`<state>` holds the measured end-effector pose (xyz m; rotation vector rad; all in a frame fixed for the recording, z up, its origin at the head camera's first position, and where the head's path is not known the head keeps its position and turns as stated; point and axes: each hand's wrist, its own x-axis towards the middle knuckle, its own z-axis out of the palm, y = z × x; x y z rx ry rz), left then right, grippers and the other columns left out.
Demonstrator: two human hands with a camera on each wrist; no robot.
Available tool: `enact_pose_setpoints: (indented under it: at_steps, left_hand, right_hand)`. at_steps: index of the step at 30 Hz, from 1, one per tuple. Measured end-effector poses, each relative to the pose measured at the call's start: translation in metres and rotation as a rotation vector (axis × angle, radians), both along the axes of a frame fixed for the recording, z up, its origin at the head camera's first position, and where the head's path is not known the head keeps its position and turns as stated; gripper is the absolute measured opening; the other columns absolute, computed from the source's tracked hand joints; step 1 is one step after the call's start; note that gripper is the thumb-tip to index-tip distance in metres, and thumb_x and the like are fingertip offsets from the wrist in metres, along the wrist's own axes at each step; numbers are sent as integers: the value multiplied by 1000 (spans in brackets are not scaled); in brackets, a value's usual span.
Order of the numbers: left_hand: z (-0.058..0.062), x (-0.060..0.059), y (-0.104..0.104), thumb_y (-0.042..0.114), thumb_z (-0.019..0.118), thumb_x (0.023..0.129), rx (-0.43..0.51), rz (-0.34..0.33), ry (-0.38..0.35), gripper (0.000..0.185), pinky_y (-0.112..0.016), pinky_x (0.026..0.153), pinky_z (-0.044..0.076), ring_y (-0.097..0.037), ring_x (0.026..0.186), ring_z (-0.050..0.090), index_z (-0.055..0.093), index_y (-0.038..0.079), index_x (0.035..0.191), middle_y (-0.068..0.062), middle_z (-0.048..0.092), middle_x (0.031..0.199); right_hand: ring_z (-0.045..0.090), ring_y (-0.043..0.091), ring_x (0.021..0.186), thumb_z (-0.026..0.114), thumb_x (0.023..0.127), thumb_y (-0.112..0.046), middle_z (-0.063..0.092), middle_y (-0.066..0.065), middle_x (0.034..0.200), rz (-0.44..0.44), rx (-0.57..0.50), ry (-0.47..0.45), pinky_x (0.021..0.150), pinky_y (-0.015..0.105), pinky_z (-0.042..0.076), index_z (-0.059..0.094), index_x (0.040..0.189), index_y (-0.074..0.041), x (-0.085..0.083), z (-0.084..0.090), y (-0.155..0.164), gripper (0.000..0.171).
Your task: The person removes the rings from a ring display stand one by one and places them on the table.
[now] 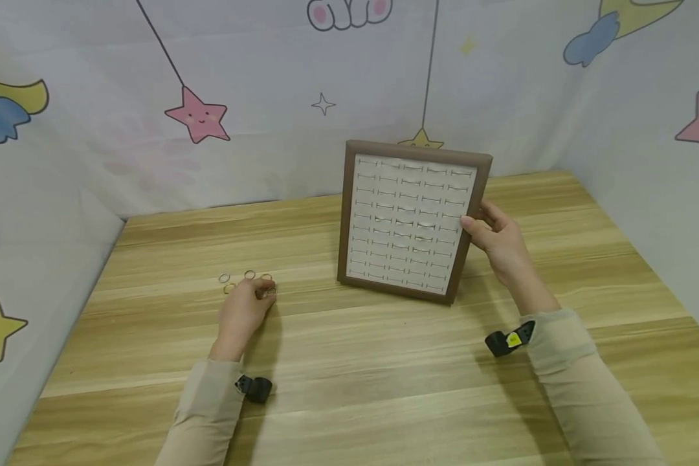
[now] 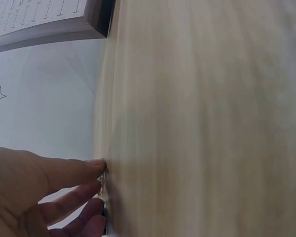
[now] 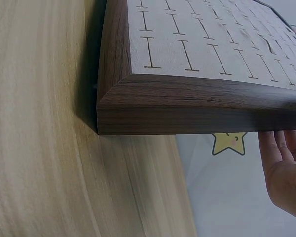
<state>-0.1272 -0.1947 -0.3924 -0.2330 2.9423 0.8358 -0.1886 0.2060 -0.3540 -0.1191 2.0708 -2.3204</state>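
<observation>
1. Wooden table, hemmed in by a pale backdrop printed with stars and moons, serving as the working surface for everything below.
2. Brown-framed ring display board, propped upright near the back of the table with its lower edge on the wood, tilted back so that the rows of slits in its pale pad face the wearer of the camera; no rings seen in the slots.
3. Right hand, grasping the board's right-hand frame, thumb on the front edge and fingers reaching behind, apparently to steady the board at that angle; from the right wrist view, only the frame's underside and the fingers past it.
4. Left hand, palm down at the left of the table, fingertips pressed to the wood and seemingly pinching a small ring; too small and blurred to be sure the pinch has closed.
5. Loose rings, thin and gold-coloured, scattered on the table just beyond the left hand, well apart from the board.
6. Black wrist cameras, strapped over beige sleeves on both arms.
</observation>
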Motion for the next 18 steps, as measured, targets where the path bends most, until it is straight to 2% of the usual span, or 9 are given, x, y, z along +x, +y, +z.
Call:
enact_pose_setpoints:
  at_steps: [6, 12, 13, 15, 18]
  left_hand:
    - [4, 2, -2, 11, 63, 90, 46, 9, 20, 32, -47, 84, 50, -34, 107, 62, 64, 2, 120, -19, 64, 124]
    - [20, 5, -3, 14, 54, 95, 112, 51, 73, 39, -43, 79, 51, -36, 111, 59, 55, 3, 132, -21, 57, 131]
    - [23, 5, -3, 14, 54, 95, 118, 61, 95, 40, -43, 79, 51, -37, 112, 58, 54, 3, 133, -21, 56, 133]
    - [27, 5, -4, 16, 54, 96, 123, 81, 155, 40, -42, 68, 52, -40, 115, 56, 53, 3, 134, -22, 54, 135]
    - [34, 3, -5, 16, 53, 96, 119, 116, 257, 42, -50, 75, 52, -44, 121, 51, 51, 2, 136, -24, 51, 137]
  right_hand:
    - [59, 0, 91, 64, 91, -14, 55, -7, 109, -2, -4, 7, 82, 11, 52, 42, 142, -4, 0, -1, 0, 56]
    - [57, 0, 95, 64, 92, -16, 56, -8, 110, -10, 29, -8, 82, 11, 51, 42, 142, -5, 1, 0, 3, 56]
    - [56, -1, 97, 63, 92, -18, 55, -9, 112, -8, 53, -12, 83, 10, 50, 40, 144, -5, 1, 1, 4, 58]
    - [55, -2, 100, 61, 94, -21, 52, -11, 116, 1, 88, -7, 86, 10, 49, 33, 147, -3, 3, 3, 8, 63]
    - [54, -1, 108, 55, 97, -26, 51, -11, 120, -20, 83, 40, 97, 12, 46, 27, 149, -1, 4, 7, 17, 64]
